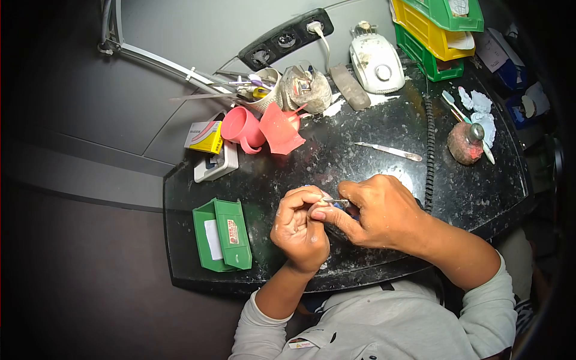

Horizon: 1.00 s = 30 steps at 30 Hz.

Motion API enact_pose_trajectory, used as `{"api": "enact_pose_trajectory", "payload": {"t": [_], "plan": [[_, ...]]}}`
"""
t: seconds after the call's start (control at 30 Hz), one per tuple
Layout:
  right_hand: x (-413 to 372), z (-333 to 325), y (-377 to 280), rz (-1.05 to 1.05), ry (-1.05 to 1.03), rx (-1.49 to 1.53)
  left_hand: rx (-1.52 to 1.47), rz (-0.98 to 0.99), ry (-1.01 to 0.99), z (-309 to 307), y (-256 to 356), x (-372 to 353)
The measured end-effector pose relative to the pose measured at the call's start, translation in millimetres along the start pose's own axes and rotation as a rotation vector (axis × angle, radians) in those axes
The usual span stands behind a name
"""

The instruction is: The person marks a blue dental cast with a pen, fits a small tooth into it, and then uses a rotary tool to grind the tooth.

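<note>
Above the near part of the black table, my two hands meet. My left hand is closed, pinching a small off-white piece between the fingertips; it is too small to make out fully. My right hand wraps round a rotary handpiece, mostly hidden by the fingers, whose thin metal tip reaches to the piece. The right thumb rests against the left fingertips. A black coiled cord runs down the table to behind my right wrist.
A scalpel lies beyond my hands. Left stands a green bin; behind are a pink mug and a white control unit. A round brownish bottle with a metal top, brushes and crumpled paper are at right.
</note>
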State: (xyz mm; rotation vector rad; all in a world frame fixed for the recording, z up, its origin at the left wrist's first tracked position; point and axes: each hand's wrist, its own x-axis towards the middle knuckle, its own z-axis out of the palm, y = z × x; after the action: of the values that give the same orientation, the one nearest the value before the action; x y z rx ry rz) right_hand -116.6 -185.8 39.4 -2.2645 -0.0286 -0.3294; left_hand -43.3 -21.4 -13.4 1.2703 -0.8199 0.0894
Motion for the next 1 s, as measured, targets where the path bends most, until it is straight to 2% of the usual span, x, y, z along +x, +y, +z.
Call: {"api": "enact_pose_trajectory", "payload": {"t": [0.7,1.0], "plan": [[-0.3,-0.1,-0.2,-0.005,0.018,0.013,0.099,0.033,0.021,2.2,0.4,1.1],[-0.4,0.0,-0.3,0.0,0.013,0.005,0.0,-0.014,0.034,2.4,2.3,-0.6]]}}
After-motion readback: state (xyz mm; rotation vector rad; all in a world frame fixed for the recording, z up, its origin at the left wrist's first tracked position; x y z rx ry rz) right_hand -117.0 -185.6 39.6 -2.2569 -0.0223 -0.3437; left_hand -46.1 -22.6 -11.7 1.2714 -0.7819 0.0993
